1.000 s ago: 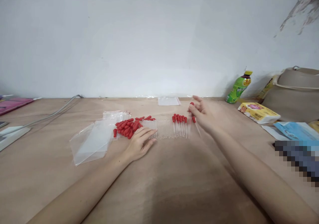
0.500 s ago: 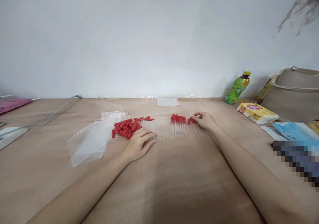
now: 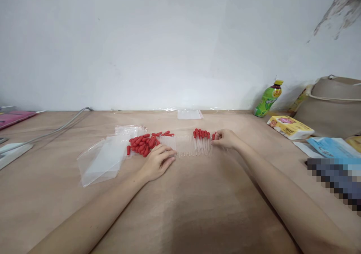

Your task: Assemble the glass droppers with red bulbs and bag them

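Here, in the head view, pinching a red bulb (image 3: 213,136) between finger and thumb of the right hand (image 3: 228,138), just right of the red-topped tubes (image 3: 202,143). Resting the left hand (image 3: 158,163) with fingers a bit spread, tips at the bare clear tubes (image 3: 184,145). By that hand, a pile of red bulbs (image 3: 141,145), beside clear plastic bags (image 3: 105,158). Behind the tubes, a flat bag (image 3: 190,114). Far right on the brown counter (image 3: 135,220), a green bottle (image 3: 266,100) and yellow pack (image 3: 290,127).
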Motion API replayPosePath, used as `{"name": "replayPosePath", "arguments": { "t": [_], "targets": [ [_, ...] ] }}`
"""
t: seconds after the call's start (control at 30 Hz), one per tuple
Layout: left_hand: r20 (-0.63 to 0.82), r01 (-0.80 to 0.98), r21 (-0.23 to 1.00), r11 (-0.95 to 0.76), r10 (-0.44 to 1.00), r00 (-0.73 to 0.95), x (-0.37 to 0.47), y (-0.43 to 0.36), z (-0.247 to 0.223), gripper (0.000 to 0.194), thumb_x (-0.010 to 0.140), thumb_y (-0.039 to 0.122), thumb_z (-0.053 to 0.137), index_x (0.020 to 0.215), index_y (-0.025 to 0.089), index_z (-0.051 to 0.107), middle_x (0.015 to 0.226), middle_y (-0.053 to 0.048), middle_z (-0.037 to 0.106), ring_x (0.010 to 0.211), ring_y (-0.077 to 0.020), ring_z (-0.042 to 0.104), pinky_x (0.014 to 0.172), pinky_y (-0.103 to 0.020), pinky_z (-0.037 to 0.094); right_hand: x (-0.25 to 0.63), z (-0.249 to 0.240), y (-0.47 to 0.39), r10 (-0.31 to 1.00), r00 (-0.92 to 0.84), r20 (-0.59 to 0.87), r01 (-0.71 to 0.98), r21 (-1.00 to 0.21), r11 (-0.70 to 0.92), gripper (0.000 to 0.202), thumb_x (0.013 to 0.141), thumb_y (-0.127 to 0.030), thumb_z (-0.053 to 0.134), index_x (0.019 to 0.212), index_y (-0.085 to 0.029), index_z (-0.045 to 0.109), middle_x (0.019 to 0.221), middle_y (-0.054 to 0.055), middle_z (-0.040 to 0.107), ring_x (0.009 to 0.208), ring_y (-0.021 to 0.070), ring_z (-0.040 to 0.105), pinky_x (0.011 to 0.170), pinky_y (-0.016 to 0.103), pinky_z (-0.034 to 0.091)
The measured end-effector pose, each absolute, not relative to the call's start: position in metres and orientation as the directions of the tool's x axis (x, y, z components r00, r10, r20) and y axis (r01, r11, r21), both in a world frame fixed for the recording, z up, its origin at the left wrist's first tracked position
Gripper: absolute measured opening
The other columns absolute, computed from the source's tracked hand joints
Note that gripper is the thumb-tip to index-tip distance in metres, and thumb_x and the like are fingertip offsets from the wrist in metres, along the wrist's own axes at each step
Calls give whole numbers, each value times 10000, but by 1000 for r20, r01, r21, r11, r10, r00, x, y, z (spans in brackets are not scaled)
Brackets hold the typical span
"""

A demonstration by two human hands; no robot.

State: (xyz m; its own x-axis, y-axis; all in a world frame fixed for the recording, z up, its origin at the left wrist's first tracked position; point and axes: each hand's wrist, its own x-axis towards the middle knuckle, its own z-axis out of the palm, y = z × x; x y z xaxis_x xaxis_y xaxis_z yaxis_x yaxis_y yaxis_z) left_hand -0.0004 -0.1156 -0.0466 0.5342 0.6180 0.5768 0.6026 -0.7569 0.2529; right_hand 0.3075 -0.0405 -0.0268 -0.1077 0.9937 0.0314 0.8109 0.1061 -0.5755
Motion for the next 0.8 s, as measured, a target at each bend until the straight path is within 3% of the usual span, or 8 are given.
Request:
{"name": "replayPosePath", "arguments": {
  "t": [0.2, 0.57, 0.8],
  "targets": [
    [566, 598, 254, -760, 618, 546, -1, -115, -47, 219, 851, 220, 478, 1023, 190, 610, 946, -74, 596, 882, -182, 535, 800, -350, 434, 310, -26, -40, 993, -99, 70, 840, -528, 122, 39, 559, -175, 576, 596, -170, 566, 572, -19, 574, 514, 86, 496, 456, 176, 341],
    [556, 623, 225, -749, 624, 549, -1, -115, -47, 202, 845, 227, 482, 987, 192, 622, 942, -68, 599, 879, -183, 533, 792, -346, 419, 290, -20, -51, 999, 12, -37, 923, -384, -25, 219, 589, -323, 566, 454, -190, 456, 449, -3, 504, 431, 119, 474, 414, 227, 305],
    [646, 824, 176, -538, 695, 316, 2, -117, -46, 133, 810, 252, 511, 821, 184, 626, 906, -52, 612, 872, -205, 507, 781, -354, 381, 274, -12, -60, 993, 105, -49, 979, -173, -112, 189, 688, -321, 497, 734, -168, 598, 797, 103, 644, 716, 223, 601, 530, 263, 365]
  ]
}}
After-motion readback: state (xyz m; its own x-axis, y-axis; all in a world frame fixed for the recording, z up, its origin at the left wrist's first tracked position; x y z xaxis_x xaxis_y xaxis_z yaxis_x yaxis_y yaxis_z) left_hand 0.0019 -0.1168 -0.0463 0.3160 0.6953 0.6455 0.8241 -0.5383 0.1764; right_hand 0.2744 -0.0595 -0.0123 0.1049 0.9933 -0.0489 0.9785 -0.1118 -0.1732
